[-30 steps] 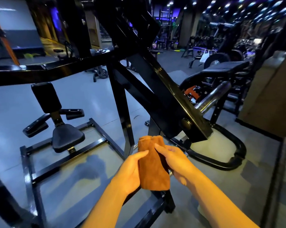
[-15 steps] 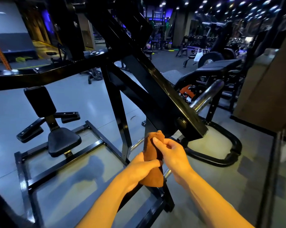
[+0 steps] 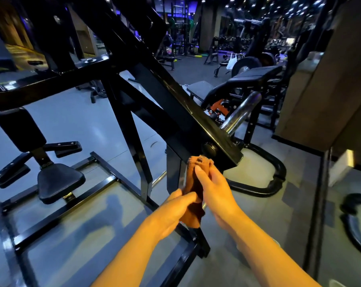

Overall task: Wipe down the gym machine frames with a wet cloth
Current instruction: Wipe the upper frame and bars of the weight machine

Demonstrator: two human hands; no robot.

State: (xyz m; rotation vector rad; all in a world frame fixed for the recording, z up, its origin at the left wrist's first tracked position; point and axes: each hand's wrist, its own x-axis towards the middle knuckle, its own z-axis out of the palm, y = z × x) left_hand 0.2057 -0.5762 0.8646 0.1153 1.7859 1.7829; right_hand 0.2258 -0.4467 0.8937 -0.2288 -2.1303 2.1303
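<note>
Hands are holding the brown cloth (image 3: 193,206): left hand (image 3: 173,212) pinching low, right hand (image 3: 214,189) gripping high, under the black bar (image 3: 175,104).

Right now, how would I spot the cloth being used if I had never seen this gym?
Find the big black slanted beam running down through the middle of the view. At its lower end, both hands, left hand and right hand, grip a cloth bunched between them. It is the only soft, rust-brown thing among black steel bars and pads.
</note>
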